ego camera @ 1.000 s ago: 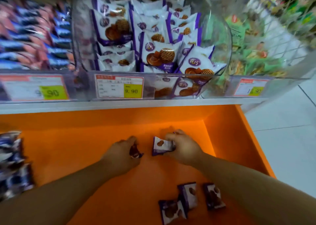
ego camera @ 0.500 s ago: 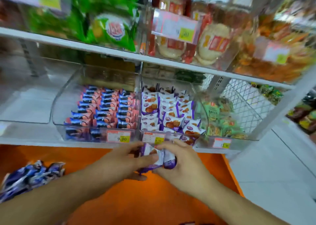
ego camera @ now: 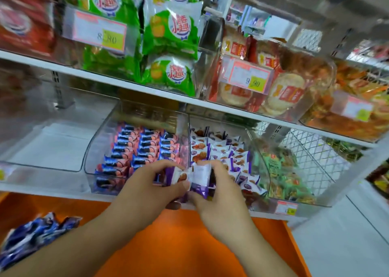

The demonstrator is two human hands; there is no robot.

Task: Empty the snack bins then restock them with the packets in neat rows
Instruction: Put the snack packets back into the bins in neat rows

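In the middle of the frame, my left hand [ego camera: 151, 184] and right hand [ego camera: 212, 190] both pinched purple packets [ego camera: 194, 176], maybe two, squaring them up before the purple bin [ego camera: 221, 150] behind.

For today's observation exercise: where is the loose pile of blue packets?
In the head view, the blue packets lie at lower left on the orange ledge, beside the left forearm.
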